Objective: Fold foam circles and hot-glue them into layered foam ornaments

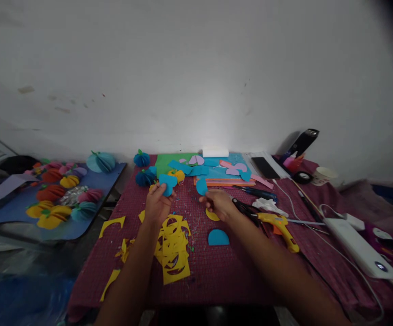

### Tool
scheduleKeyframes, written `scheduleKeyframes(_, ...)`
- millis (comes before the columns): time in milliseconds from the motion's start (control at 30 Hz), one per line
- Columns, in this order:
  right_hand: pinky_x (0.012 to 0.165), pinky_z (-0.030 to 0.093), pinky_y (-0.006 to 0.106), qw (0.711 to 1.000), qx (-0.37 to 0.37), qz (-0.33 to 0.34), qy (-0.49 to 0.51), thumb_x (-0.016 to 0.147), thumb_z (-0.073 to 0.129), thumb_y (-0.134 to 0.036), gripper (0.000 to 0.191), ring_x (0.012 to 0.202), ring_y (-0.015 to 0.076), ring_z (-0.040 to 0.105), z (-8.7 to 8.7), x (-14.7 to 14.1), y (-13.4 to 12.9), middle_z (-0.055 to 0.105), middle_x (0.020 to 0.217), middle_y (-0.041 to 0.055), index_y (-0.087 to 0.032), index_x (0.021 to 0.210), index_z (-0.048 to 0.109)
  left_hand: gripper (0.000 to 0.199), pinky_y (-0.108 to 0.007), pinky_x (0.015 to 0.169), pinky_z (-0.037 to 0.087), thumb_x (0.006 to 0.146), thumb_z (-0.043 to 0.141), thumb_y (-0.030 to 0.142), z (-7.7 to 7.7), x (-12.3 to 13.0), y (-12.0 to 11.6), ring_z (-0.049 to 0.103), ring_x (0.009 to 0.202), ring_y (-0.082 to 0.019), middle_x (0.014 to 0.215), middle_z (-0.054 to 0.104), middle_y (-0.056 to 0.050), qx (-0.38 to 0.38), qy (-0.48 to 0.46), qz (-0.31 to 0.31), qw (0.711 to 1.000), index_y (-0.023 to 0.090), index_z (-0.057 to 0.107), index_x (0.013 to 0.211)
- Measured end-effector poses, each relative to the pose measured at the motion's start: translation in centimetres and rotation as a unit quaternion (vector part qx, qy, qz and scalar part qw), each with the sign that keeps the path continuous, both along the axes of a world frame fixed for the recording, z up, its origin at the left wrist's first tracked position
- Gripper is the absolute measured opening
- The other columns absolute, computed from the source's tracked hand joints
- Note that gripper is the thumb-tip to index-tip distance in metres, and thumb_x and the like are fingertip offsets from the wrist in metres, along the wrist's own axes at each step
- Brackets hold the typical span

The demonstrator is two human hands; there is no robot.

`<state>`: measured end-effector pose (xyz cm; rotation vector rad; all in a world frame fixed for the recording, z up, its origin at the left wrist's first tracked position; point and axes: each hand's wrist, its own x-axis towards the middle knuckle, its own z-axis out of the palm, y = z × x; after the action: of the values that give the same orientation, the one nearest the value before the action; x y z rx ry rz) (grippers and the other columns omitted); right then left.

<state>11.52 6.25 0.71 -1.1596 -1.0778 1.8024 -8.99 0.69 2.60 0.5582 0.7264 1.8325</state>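
My left hand (157, 203) holds a blue paper piece (168, 183) with a rounded outline, pinched at its lower left. To the right, my right hand (217, 203) grips a smaller-looking blue paper piece (201, 186) between thumb and fingers. The two pieces are apart. A blue half-circle (218, 237) lies flat on the maroon checked cloth (223, 276) below my right hand. Partly under that hand is a yellow paper piece (212, 214). Yellow cut-out scraps (176, 253) are piled between my forearms.
A yellow glue gun (280, 226), dark scissors (244, 208) and a white power strip (362, 249) with cables lie at the right. Coloured sheets (217, 160), a phone (265, 167) and a bottle (303, 142) are behind. Paper pumpkins (54, 216) cover a blue table at left.
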Motion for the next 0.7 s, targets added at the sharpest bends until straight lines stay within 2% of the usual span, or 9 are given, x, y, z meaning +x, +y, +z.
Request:
scheduleKeyframes(133,0.036,0.033,0.018,0.999,-0.020,0.046,-0.017,0.077,0.063,-0.021,0.015,0.041,0.0081,0.048,0.6,-3.3,1.7,0.074,0.068,0.0058,-0.020,0.070,0.051,0.028,-0.028,0.064,0.052,0.073,0.083,0.028,0.2,-0.1,-0.2,0.061,0.065,-0.012,0.071,0.063,0.003,0.019,-0.003,-0.009,1.000,0.018,0.057,0.079)
scheduleKeyframes(233,0.035,0.033,0.019,0.997,-0.008,0.072,-0.036,0.074,0.066,-0.021,0.012,0.041,0.0101,0.052,0.9,-4.3,2.2,0.073,0.064,0.0072,-0.018,0.070,0.055,0.029,-0.028,0.067,0.052,0.072,0.084,0.029,0.1,-0.1,-0.3,0.061,0.066,-0.012,0.071,0.063,0.003,0.004,0.003,-0.008,1.000,0.019,0.057,0.079)
scheduleKeyframes(367,0.033,0.025,0.018,0.996,0.072,0.033,-0.049,0.071,0.069,-0.024,0.011,0.037,0.0069,0.045,1.3,-1.2,1.8,0.073,0.067,0.0039,-0.017,0.077,0.063,0.032,-0.029,0.072,0.053,0.070,0.085,0.033,0.1,-0.2,-0.1,0.063,0.071,-0.011,0.079,0.066,0.003,-0.008,0.019,-0.004,1.000,0.019,0.059,0.082)
scheduleKeyframes(500,0.037,0.029,0.019,0.989,0.139,-0.013,-0.058,0.074,0.069,-0.034,0.021,0.040,0.0073,0.044,1.4,3.2,-0.2,0.068,0.064,-0.0013,-0.018,0.087,0.069,0.033,-0.032,0.074,0.054,0.069,0.086,0.037,0.0,1.2,-0.3,0.062,0.072,-0.013,0.081,0.067,0.001,-0.022,0.061,-0.016,0.998,0.019,0.061,0.082)
scheduleKeyframes(600,0.046,0.039,0.022,0.970,0.226,-0.002,-0.092,0.079,0.069,-0.037,0.024,0.050,0.0108,0.052,1.0,4.6,-2.4,0.070,0.074,0.0008,-0.019,0.094,0.073,0.030,-0.033,0.076,0.053,0.073,0.083,0.039,-0.4,3.5,-1.0,0.061,0.071,-0.014,0.080,0.067,-0.001,-0.035,0.113,-0.084,0.989,0.018,0.063,0.081)
scheduleKeyframes(667,0.060,0.048,0.026,0.955,0.278,0.033,-0.102,0.082,0.068,-0.034,0.019,0.065,0.0151,0.060,0.5,4.8,-3.7,0.072,0.082,0.0020,-0.021,0.094,0.075,0.027,-0.032,0.077,0.050,0.079,0.078,0.040,-0.9,5.2,-1.6,0.060,0.073,-0.015,0.081,0.067,-0.002,-0.044,0.169,-0.160,0.972,0.017,0.066,0.086)
scheduleKeyframes(700,0.067,0.050,0.028,0.949,0.295,0.044,-0.101,0.084,0.067,-0.032,0.016,0.073,0.0170,0.063,0.1,4.7,-4.2,0.073,0.084,0.0023,-0.021,0.093,0.076,0.026,-0.029,0.076,0.048,0.082,0.075,0.041,-1.2,5.8,-2.0,0.059,0.075,-0.014,0.081,0.066,-0.002,-0.035,0.209,-0.174,0.962,0.017,0.067,0.086)
